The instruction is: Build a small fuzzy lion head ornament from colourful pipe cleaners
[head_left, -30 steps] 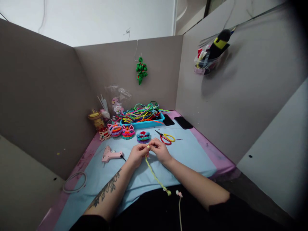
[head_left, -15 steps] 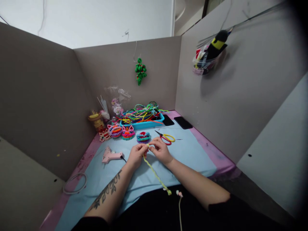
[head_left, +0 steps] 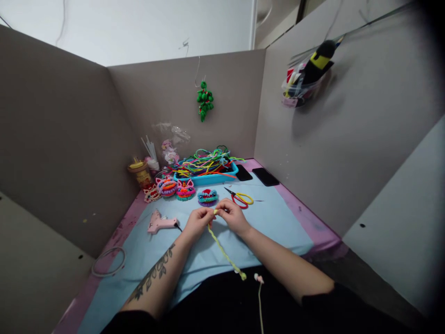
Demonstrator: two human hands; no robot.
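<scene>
Over the middle of the table, my left hand [head_left: 199,222] and my right hand [head_left: 233,216] meet with their fingertips pinched together. Both grip the upper end of a yellow twisted pipe cleaner [head_left: 222,250]; a small yellow bit shows between the fingertips. Its long tail hangs out below my left hand and slants down toward my lap, ending in a small knob. Just beyond my hands sits a teal fuzzy creature head [head_left: 207,198] with a red top. Red-and-yellow-handled scissors [head_left: 239,198] lie behind my right hand, blades partly apart.
A pink glue gun [head_left: 162,222] lies left of my hands. Behind are several fuzzy creature heads [head_left: 185,190], a blue tray [head_left: 205,179] heaped with colourful pipe cleaners, and two dark phones [head_left: 265,176]. A brown cup [head_left: 139,174] stands back left. Grey partitions [head_left: 187,97] enclose the table.
My right fingers have drawn in closer around the yellow pipe cleaner's end, the index finger now more curled. The whole view has shifted slightly; objects on the table stay where they were.
</scene>
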